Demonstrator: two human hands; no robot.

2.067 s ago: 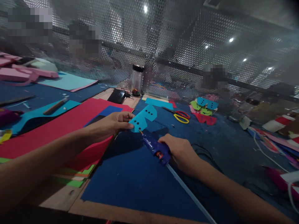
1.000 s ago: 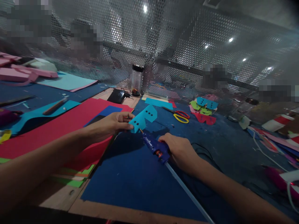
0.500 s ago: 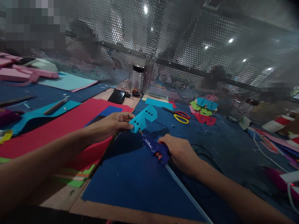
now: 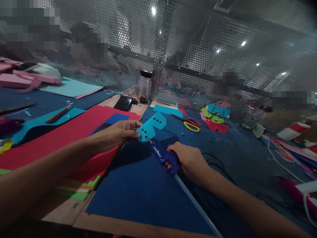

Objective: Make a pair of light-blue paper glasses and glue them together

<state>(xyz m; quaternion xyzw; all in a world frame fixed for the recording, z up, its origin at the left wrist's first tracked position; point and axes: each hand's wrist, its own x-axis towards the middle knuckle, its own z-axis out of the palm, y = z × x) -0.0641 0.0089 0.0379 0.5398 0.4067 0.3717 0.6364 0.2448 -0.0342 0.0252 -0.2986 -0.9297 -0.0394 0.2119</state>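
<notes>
My left hand (image 4: pixel 125 130) pinches the lower left end of a light blue paper cutout (image 4: pixel 151 126), which has two angular lobes and small dark diamond-shaped marks or pieces. My right hand (image 4: pixel 189 160) is wrapped round a dark blue glue gun (image 4: pixel 163 157). Its nozzle tip is right at the cutout's lower edge; whether it touches the paper I cannot tell. A long translucent glue stick (image 4: pixel 195 201) sticks out from the back of the gun. Below both hands lies a dark blue sheet (image 4: pixel 138 195).
Red sheets (image 4: pixel 61 142) lie at left. Scissors (image 4: pixel 192 125) and a pile of similar cutouts (image 4: pixel 215 115) sit beyond my right hand. A clear jar (image 4: pixel 145 86) and black wallet (image 4: pixel 123 103) stand near the perforated metal screen (image 4: pixel 188 71). A cable (image 4: pixel 220 165) trails at right.
The glue gun's nozzle and the cutout have barely moved against each other. Both hands keep the same grip; the camera view has shifted slightly.
</notes>
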